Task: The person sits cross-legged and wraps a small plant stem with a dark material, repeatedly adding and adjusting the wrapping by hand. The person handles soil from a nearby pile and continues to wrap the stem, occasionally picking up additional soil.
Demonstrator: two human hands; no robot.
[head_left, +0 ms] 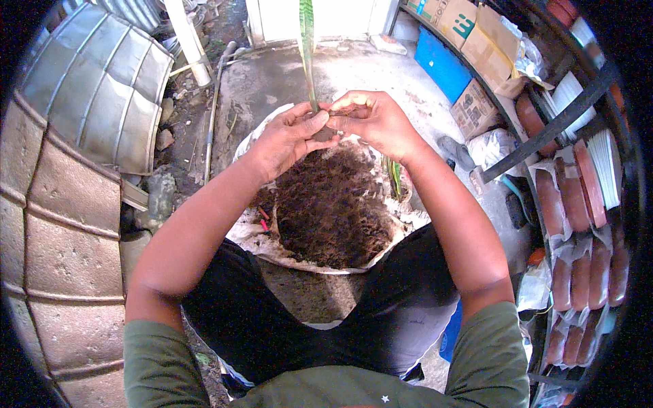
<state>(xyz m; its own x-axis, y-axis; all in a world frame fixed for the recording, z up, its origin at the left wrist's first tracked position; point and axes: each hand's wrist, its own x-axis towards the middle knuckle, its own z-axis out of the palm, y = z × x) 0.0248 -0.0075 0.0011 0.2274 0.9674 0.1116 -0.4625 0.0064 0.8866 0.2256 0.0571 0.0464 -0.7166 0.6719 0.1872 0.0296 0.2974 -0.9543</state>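
A long upright plant leaf (307, 54), green with yellowish edges, rises from my fingers. My left hand (289, 136) grips its base and a dark clump beneath it, while my right hand (367, 122) pinches the brown root part on the other side. Both hands are held above a pile of dark soil (326, 211) in an open whitish sack (340, 269). More striped leaves (394, 177) lie at the soil's right edge, partly behind my right arm. Small red objects (264, 224) lie at its left.
Shelves at the right hold cardboard boxes (490, 47), a blue crate (439, 68) and wrapped terracotta-coloured pots (578, 272). Corrugated sheets (95, 109) and stacked tiles (68, 258) stand at the left, near a white pipe (187, 41). A white door (320, 20) is at the back.
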